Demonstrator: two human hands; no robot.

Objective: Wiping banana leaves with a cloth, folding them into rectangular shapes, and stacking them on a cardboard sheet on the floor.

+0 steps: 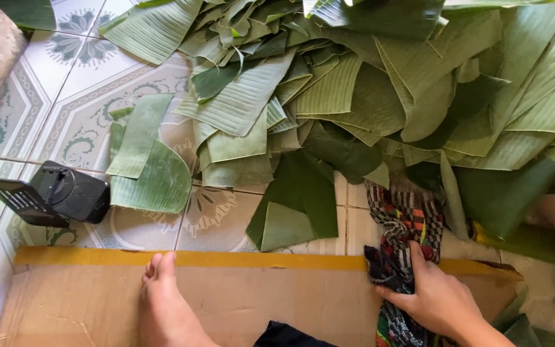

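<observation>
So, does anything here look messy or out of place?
The banana leaves lie in a loose, overlapping heap on the tiled floor, a few strays apart near the small black device. The right hand grips a crumpled patterned cloth. Nothing looks spilled.

You have one hand (441,299) in view at five o'clock and one bare foot (165,308) at seven. There is one striped cloth (406,225), one cardboard sheet (258,302), and one black device (75,191) at nine o'clock. The banana leaves (367,90) at twelve overlap too much to count; two more leaves (152,167) lie apart at ten.
</observation>
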